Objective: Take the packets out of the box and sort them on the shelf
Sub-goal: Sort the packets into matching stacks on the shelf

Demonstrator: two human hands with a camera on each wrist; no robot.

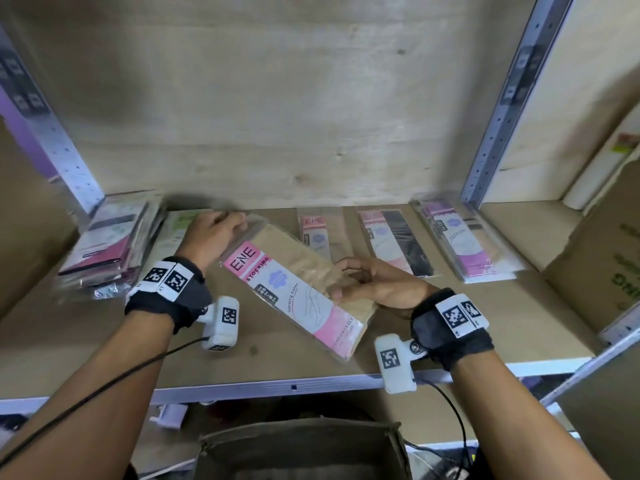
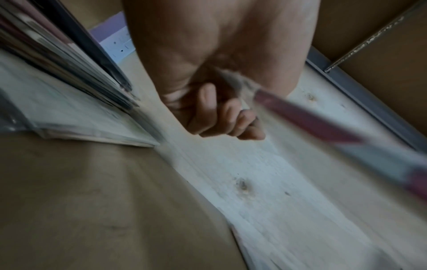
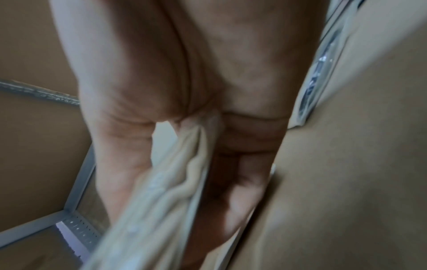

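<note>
A pink and beige stocking packet [image 1: 298, 285] is held slantwise just over the shelf board [image 1: 467, 327]. My left hand [image 1: 216, 233] pinches its clear top-left end; in the left wrist view the curled fingers [image 2: 231, 117] nip the blurred packet [image 2: 323, 126]. My right hand [image 1: 356, 277] grips the packet's right edge; in the right wrist view the thumb [image 3: 115, 173] and fingers [image 3: 245, 191] lie on either side of the beige packet [image 3: 166, 197]. The open brown box [image 1: 304, 448] sits below the shelf; its inside is dark.
Along the back of the shelf lie a leaning stack of dark packets [image 1: 104, 247], a green packet [image 1: 173, 230], a small pink packet [image 1: 320, 233], a pink and black packet [image 1: 398, 244] and a purple packet [image 1: 464, 244]. A cardboard carton [image 1: 602, 258] stands at the right.
</note>
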